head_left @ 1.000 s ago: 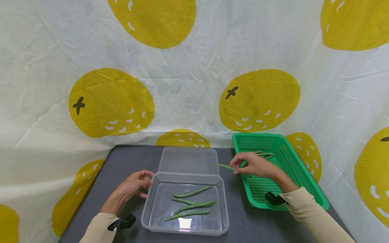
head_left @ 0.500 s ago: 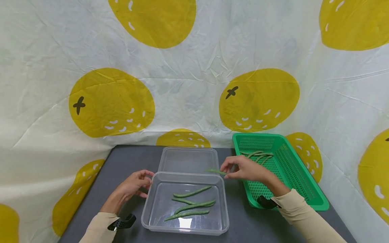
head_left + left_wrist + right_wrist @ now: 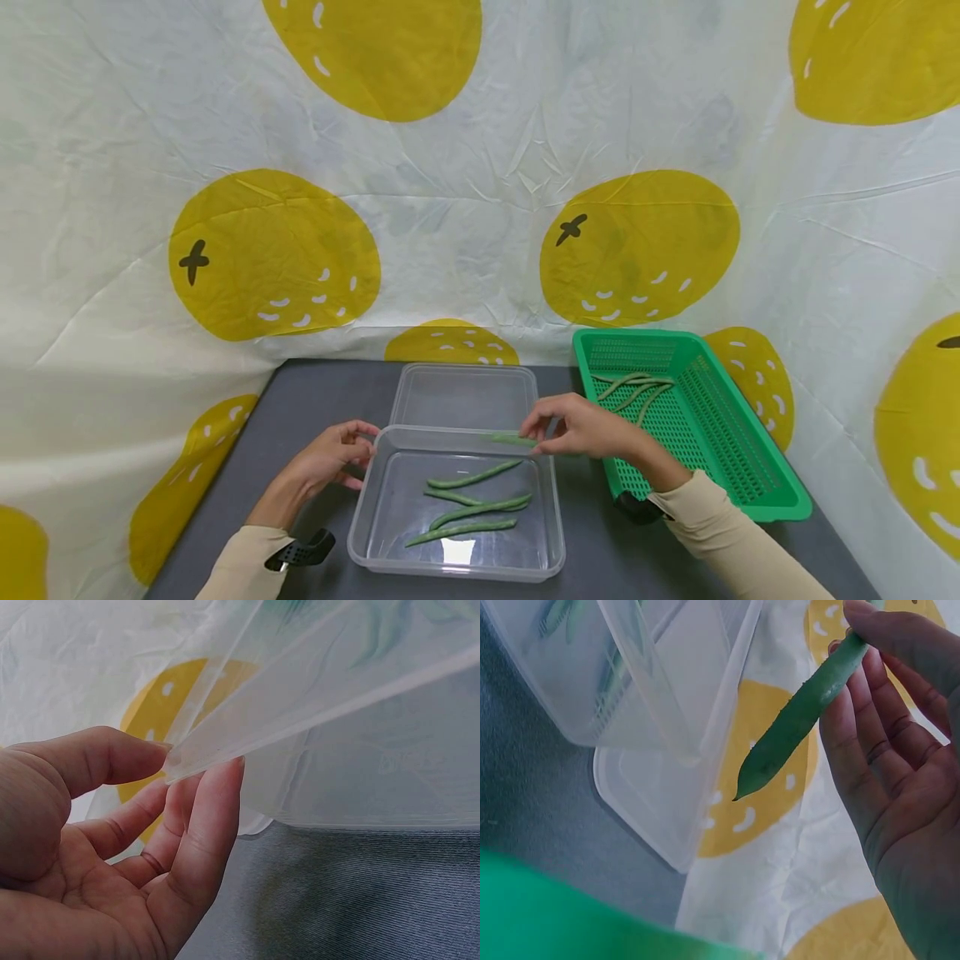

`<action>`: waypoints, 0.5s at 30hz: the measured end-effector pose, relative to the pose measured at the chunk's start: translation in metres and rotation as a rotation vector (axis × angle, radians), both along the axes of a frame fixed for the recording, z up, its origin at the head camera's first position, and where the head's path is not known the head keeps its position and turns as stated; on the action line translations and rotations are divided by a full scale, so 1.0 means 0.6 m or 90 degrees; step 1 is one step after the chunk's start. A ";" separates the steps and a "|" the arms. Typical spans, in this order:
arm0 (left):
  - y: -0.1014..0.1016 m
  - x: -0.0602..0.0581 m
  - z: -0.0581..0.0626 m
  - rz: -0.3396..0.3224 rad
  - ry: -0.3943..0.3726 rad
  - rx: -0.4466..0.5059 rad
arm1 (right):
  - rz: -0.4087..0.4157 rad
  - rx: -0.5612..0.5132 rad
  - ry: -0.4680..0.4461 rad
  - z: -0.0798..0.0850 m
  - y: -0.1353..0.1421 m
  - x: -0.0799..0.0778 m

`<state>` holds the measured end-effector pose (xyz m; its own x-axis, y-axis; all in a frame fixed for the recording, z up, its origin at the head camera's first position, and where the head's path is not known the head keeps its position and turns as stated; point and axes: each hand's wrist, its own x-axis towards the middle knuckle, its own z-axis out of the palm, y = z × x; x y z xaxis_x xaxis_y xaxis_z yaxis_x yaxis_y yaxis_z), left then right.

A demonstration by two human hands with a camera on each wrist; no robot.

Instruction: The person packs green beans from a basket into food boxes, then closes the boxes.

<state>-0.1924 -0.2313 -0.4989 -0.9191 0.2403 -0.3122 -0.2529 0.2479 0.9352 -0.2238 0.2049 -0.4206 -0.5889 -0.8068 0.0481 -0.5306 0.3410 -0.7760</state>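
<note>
A clear plastic container (image 3: 363, 533) stands on the dark table, with several green beans (image 3: 480, 507) lying on its floor. My left hand (image 3: 330, 457) pinches the container's left rim; the left wrist view shows thumb and fingertips on either side of the rim (image 3: 225, 746). Over the container's far right corner, my right hand (image 3: 581, 429) holds one green bean (image 3: 795, 716) between thumb and fingers, its free end pointing left. To the right is a green plastic basket (image 3: 750, 454) with several more green beans (image 3: 637, 387) near its far left end.
A clear lid (image 3: 465, 392) lies flat behind the container. The grey table (image 3: 322, 387) ends at a white curtain (image 3: 457, 250) printed with yellow fruit, which rises at the back and sides.
My right hand has moved left from the basket to the container's far right corner, carrying the green bean. The left hand has stayed at the rim.
</note>
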 end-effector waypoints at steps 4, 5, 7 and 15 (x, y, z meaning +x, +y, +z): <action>0.000 -0.001 0.001 0.001 -0.002 0.002 | 0.015 -0.009 -0.006 -0.004 -0.009 0.001; 0.000 -0.001 0.001 0.001 -0.002 0.001 | 0.020 -0.012 -0.005 -0.005 -0.011 0.002; 0.001 -0.001 0.001 0.003 -0.003 0.000 | 0.030 -0.018 -0.005 -0.007 -0.016 0.003; 0.002 0.002 0.003 0.007 -0.005 -0.007 | 0.057 -0.045 -0.016 -0.007 -0.031 0.011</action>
<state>-0.1915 -0.2301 -0.4968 -0.9194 0.2263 -0.3216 -0.2628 0.2547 0.9306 -0.2172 0.1861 -0.4248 -0.5168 -0.8511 0.0922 -0.5364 0.2379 -0.8098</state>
